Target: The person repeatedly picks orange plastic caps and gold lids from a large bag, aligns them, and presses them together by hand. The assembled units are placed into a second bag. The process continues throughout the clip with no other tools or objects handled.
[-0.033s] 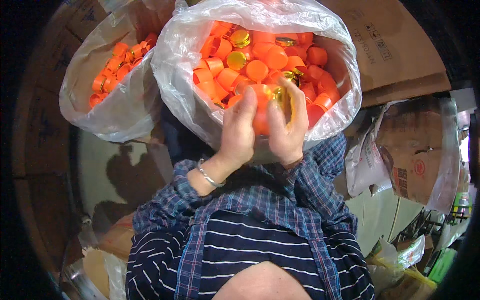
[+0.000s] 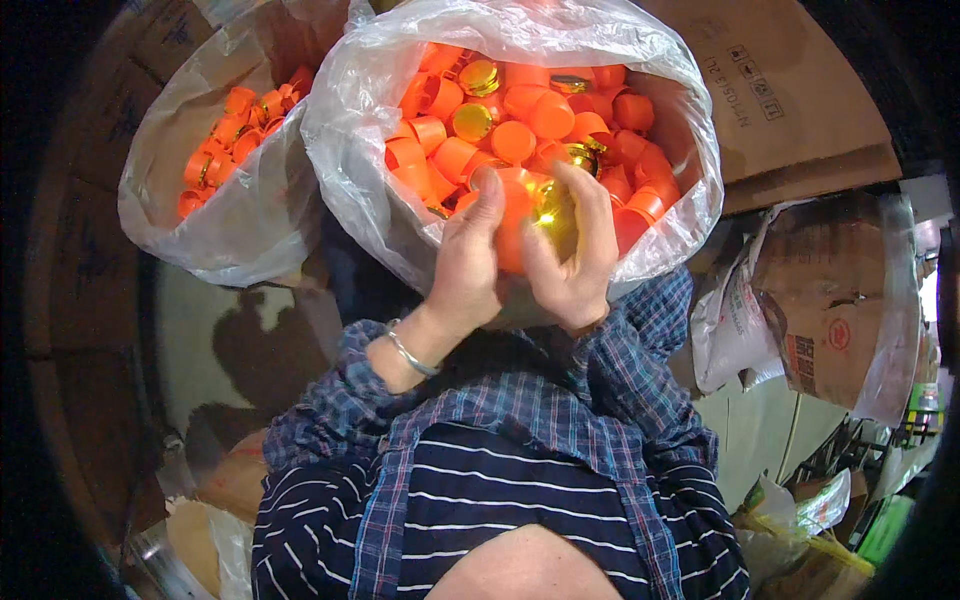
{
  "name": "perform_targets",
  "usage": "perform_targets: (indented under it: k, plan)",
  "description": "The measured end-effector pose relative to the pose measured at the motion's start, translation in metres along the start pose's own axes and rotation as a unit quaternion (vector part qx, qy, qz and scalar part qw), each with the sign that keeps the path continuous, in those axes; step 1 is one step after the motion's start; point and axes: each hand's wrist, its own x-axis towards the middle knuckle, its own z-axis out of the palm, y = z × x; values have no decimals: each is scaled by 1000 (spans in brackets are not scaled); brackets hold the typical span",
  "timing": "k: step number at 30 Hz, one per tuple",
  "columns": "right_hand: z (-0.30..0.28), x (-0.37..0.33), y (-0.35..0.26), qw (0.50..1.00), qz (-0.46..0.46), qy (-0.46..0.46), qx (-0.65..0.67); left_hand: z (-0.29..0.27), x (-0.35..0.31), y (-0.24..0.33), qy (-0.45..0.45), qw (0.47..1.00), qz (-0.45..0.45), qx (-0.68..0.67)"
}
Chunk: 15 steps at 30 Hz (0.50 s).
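Between my hands, over the near rim of a plastic-lined bag (image 2: 350,130), is an orange plastic cap (image 2: 512,235). My left hand (image 2: 465,265) curves around its left side, thumb up and the other fingers hidden behind. In my right hand (image 2: 580,260), a shiny gold cap (image 2: 556,222) sits between the thumb and bent fingers, its bright face turned partly toward me. Whether the orange and gold pieces touch, I cannot tell. Loose orange caps (image 2: 513,142) fill the bag, with a few gold ones (image 2: 472,121) among them.
A second clear plastic bag (image 2: 210,245) at the left holds orange pieces (image 2: 240,100) with gold bands. Large cardboard (image 2: 800,120) stands behind on the right. Farther right are a torn carton (image 2: 830,300) and a white sack (image 2: 735,330).
My left hand has shifted slightly left and the hands are a little farther apart. The gold cap has turned and shows more of its bright face.
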Motion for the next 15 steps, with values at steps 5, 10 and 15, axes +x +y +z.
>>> perform_targets:
  k: [5,10,15]
  plan:
    - [-7,9,-6,972,-206,-93,-61,-36,-2,29,-55,982,-173,-48]
    - [10,32,-11,963,-247,-101,-25,-44,14,67,-50,992,-96,58]
    - [-20,73,61,966,-84,-231,-74,-58,36,221,228,759,273,546]
